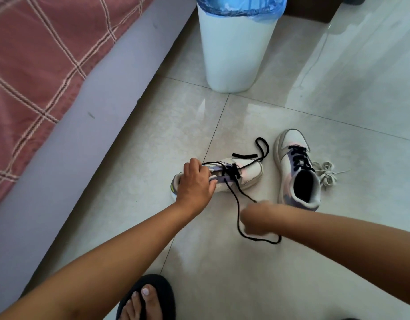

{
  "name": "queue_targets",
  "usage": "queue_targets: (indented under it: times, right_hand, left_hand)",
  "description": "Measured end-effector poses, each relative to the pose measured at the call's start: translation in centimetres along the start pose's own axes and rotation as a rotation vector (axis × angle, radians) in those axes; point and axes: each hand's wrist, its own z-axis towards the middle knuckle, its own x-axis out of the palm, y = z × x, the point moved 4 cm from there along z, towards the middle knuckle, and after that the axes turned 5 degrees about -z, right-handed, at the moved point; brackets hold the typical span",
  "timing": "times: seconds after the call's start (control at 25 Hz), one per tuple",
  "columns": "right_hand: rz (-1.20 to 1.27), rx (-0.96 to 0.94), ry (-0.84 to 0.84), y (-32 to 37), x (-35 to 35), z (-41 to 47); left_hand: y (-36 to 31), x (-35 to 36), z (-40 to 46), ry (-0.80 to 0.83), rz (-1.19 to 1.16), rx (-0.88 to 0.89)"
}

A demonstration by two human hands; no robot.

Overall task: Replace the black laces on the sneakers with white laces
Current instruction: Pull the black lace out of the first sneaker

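Two white sneakers with purple and pink panels stand on the tiled floor. The left sneaker (247, 173) lies sideways with its toe to the right, and my left hand (195, 181) grips its heel and collar. Its black lace (239, 204) is partly pulled out of the eyelets; one strand runs down to my right hand (257, 219), which is blurred and pinches that strand, with a loop trailing under it. The right sneaker (296, 179) stands upright, fully laced in black. A bundle of white laces (326, 174) lies on the floor just right of it.
A white bin (234, 54) with a blue liner stands behind the shoes. A bed with a pink checked cover (37, 65) and a grey frame runs along the left. My foot in a black sandal (146, 299) is at the bottom edge.
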Motion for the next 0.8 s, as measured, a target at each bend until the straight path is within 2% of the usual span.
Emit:
queue_targets:
  times: [0.08,0.12,0.28,0.44,0.52,0.6,0.68,0.72,0.8]
  right_hand:
    - [0.312,0.161,-0.339,-1.9,-3.5,1.1]
    - [0.406,0.205,-0.442,-2.5,-4.7,1.5]
    - [0.565,0.273,-0.476,-2.2,-4.9,2.5]
    - [0.516,0.329,-0.527,-1.6,-4.7,2.4]
    - [0.582,0.311,-0.524,-1.8,-4.5,2.5]
    - [0.648,0.238,-0.489,-2.1,-4.1,2.1]
    - [0.547,0.044,-0.333,-1.2,-2.6,1.5]
    - [0.444,-0.107,-0.171,0.1,-1.0,0.6]
    - [0.178,-0.371,0.270,3.5,3.9,-2.0]
  left_hand:
    - [0.2,0.0,0.0,0.009,-0.003,-0.014]
    - [0.3,0.1,0.0,0.019,-0.006,-0.024]
    - [0.0,0.0,0.0,0.051,-0.016,-0.035]
    - [-0.1,-0.2,0.1,0.060,-0.004,-0.062]
    - [-0.1,-0.1,0.0,0.068,-0.007,-0.066]
    - [-0.2,-0.2,0.0,0.069,-0.008,-0.046]
    - [-0.2,-0.2,-0.1,0.049,-0.003,-0.034]
    - [-0.2,-0.3,0.0,0.043,0.005,-0.035]
    - [-0.3,-0.4,0.3,0.034,-0.004,-0.049]
